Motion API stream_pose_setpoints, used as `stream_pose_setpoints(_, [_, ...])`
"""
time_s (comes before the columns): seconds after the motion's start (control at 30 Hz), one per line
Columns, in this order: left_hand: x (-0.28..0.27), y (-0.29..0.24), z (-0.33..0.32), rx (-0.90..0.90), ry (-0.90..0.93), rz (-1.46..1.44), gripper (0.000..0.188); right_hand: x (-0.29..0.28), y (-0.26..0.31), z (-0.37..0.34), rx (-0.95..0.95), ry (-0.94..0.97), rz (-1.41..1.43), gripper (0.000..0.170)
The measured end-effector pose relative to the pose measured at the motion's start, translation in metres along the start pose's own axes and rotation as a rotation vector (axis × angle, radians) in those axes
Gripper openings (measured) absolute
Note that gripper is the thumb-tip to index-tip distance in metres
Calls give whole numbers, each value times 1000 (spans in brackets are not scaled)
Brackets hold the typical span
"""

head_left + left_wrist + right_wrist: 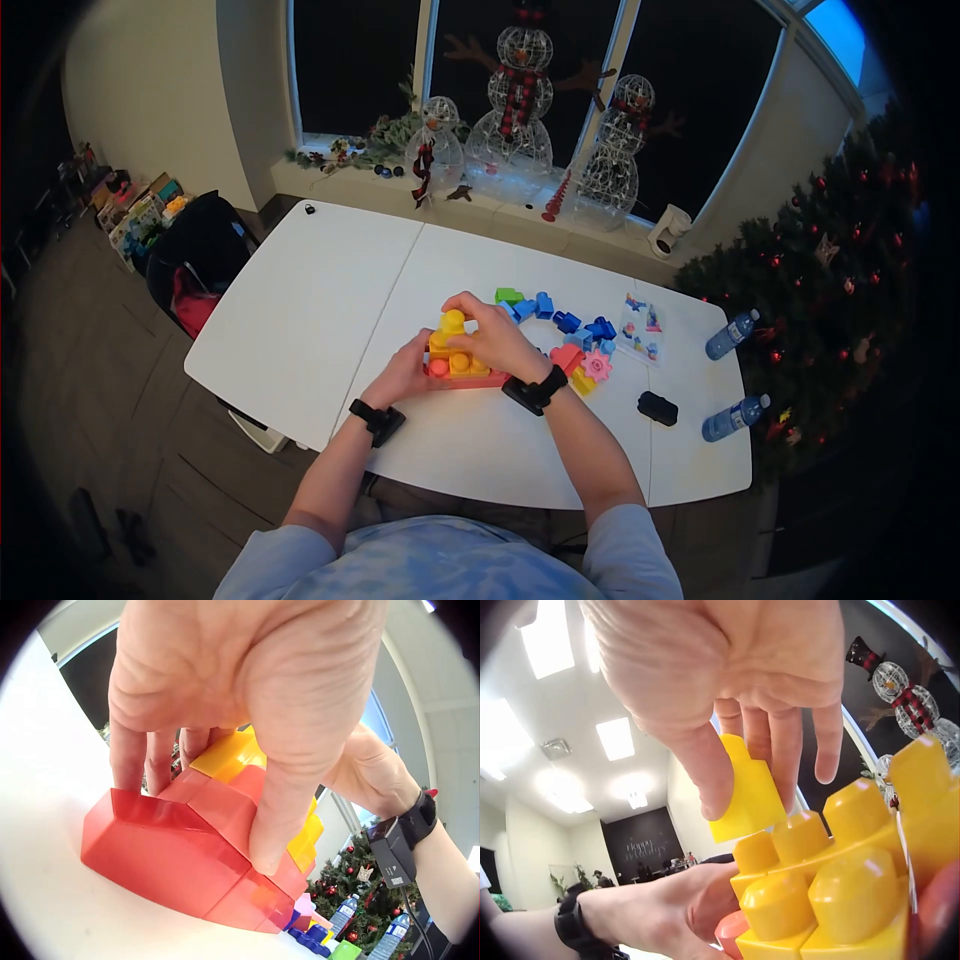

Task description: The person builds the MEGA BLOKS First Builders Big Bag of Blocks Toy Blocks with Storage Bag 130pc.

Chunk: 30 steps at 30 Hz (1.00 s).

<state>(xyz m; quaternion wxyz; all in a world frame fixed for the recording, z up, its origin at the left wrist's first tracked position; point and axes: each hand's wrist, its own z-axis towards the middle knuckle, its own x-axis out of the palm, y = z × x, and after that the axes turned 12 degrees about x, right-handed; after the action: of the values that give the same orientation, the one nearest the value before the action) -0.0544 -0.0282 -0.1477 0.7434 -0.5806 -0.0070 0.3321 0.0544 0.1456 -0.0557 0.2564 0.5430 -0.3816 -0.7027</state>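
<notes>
A yellow toy building block [748, 799] was pinched between thumb and fingers of the right hand [742, 667], over the yellow studs [853, 889] of a red-and-yellow block structure [161, 851], gripped by the left hand's [240, 682] thumb and fingers on the white table [300, 290].

Two bottles [733, 335] are standing near the right end of the white table [290, 300], a black case [657, 407] is lying near them, a decorated tree [820, 260] is rising beyond, three snowmen [510, 140] are standing before dark windows [355, 70], and a chair [205, 240] is standing leftward.
</notes>
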Motion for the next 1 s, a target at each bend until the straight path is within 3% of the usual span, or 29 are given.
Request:
stream_pose_setpoints(0.03, [0,3,-1,0,0,-10,66,5,2,1,74,45,-45,39])
stream_pose_setpoints(0.47, [5,15,0,2,-37,-71,64,25,-11,5,-66,-22,-221,41])
stream_pose_setpoints(0.7, [5,7,0,-7,-45,-36,64,27,-15,-2,-6,-62,-300,42])
stream_pose_setpoints(0.77, [2,1,1,-14,-29,-23,64,11,-18,-3,-196,-177,-146,45])
stream_pose_setpoints(0.83, [0,-3,0,-62,40,-32,86,-22,-24,-9,-63,-346,-77,44])
stream_pose_setpoints(0.87, [0,-6,-2,-63,39,-36,86,-37,-33,-13,51,-448,-63,41])
stream_pose_setpoints(0.93, [-1,-13,-3,7,-54,48,82,-63,-52,-27,308,-494,-308,34])
stream_pose_setpoints(1.0, [-2,-7,3,34,-121,-54,76,-61,-80,-39,337,-458,-476,33])
